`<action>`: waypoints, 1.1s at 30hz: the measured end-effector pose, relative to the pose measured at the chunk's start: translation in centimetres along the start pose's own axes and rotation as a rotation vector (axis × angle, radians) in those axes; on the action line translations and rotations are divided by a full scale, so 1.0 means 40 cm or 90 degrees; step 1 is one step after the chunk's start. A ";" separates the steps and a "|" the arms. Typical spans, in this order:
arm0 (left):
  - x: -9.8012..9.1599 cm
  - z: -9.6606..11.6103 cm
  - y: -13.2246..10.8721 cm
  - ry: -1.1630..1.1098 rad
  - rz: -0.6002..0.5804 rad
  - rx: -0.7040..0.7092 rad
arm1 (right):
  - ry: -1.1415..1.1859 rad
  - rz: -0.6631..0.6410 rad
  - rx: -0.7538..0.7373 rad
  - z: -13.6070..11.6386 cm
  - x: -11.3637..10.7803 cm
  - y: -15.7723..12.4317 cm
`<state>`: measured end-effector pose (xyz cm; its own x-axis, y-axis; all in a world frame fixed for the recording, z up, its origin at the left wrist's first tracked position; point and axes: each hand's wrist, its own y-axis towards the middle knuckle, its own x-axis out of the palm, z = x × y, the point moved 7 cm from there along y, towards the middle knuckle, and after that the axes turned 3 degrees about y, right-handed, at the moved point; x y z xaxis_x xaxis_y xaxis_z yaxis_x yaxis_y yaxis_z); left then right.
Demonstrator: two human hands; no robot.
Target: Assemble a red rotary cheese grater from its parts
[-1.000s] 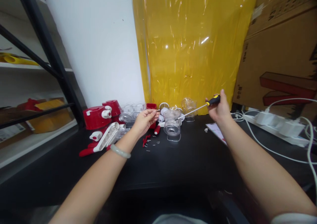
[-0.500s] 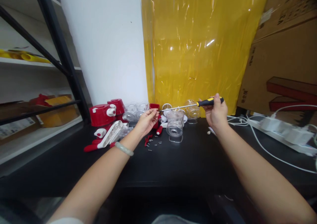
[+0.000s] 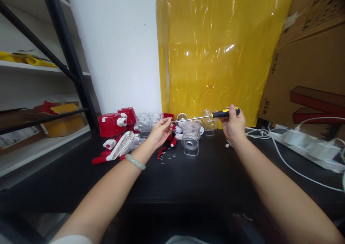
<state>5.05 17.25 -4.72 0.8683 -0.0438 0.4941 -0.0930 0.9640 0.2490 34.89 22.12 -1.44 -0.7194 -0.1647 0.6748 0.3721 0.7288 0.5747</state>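
My right hand (image 3: pixel 234 124) is closed round the black and yellow handle of a screwdriver (image 3: pixel 225 113), its long metal shaft lying nearly level and pointing left. The tip meets the pinched fingertips of my left hand (image 3: pixel 161 131); whatever sits between them is too small to make out. Below the shaft stands a clear plastic container (image 3: pixel 190 138). Several small screws (image 3: pixel 169 158) lie loose on the black table beside a small red part (image 3: pixel 161 152). Behind my left hand are more clear containers (image 3: pixel 147 121).
Red housings (image 3: pixel 111 125) with white knobs stand at left, near white handles with red grips (image 3: pixel 121 147). A white power strip (image 3: pixel 309 148) with cables lies at right before a cardboard box (image 3: pixel 304 67). Yellow plastic sheeting (image 3: pixel 215 49) hangs behind; a shelf rack (image 3: pixel 81 89) stands left.
My right hand has moved slightly left with the screwdriver, whose tip has come up to my left fingertips. My left hand has stayed nearly in place.
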 end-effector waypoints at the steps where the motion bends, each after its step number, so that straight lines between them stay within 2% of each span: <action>1: 0.001 0.000 -0.001 -0.002 -0.003 0.000 | -0.002 -0.001 -0.001 0.000 -0.001 0.000; 6: 0.008 0.000 -0.003 -0.006 -0.019 0.001 | -0.003 -0.002 -0.002 -0.002 0.000 0.001; 21: -0.001 0.005 -0.001 0.019 0.002 0.015 | -0.018 0.013 -0.022 0.010 -0.019 0.011; 33: -0.029 0.006 0.000 0.073 0.078 0.058 | -0.068 0.017 -0.027 0.006 -0.011 -0.010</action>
<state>3.91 17.23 -5.09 0.8974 0.1076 0.4278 -0.2405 0.9323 0.2700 34.93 22.06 -2.07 -0.7665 -0.0727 0.6381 0.4148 0.7024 0.5784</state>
